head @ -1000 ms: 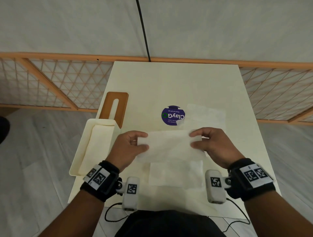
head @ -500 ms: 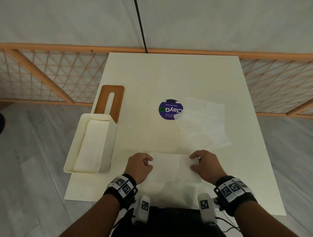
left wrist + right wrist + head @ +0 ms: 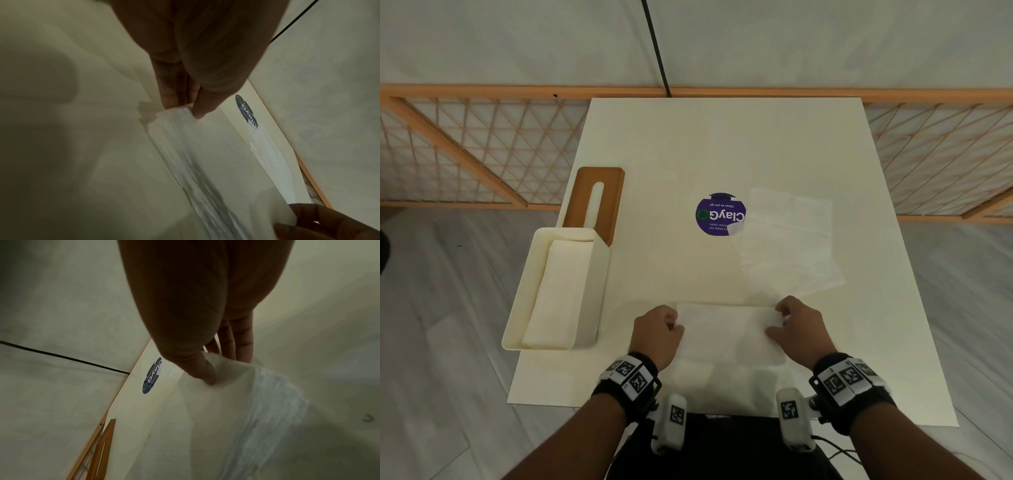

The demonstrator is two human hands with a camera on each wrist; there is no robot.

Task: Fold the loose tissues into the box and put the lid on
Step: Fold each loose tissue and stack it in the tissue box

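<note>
Cream tabletop [image 3: 722,144]: a folded white tissue [image 3: 726,334] lies flat between both hands, left hand [image 3: 655,330] pinching its left edge, right hand [image 3: 799,327] pinching its right corner.

Folded tissue [image 3: 726,334]: lying flat at near edge
Loose tissue [image 3: 789,243]: lying spread, far right
Box [image 3: 558,291]: sitting open, left
Lid [image 3: 599,200]: lying behind box
</note>
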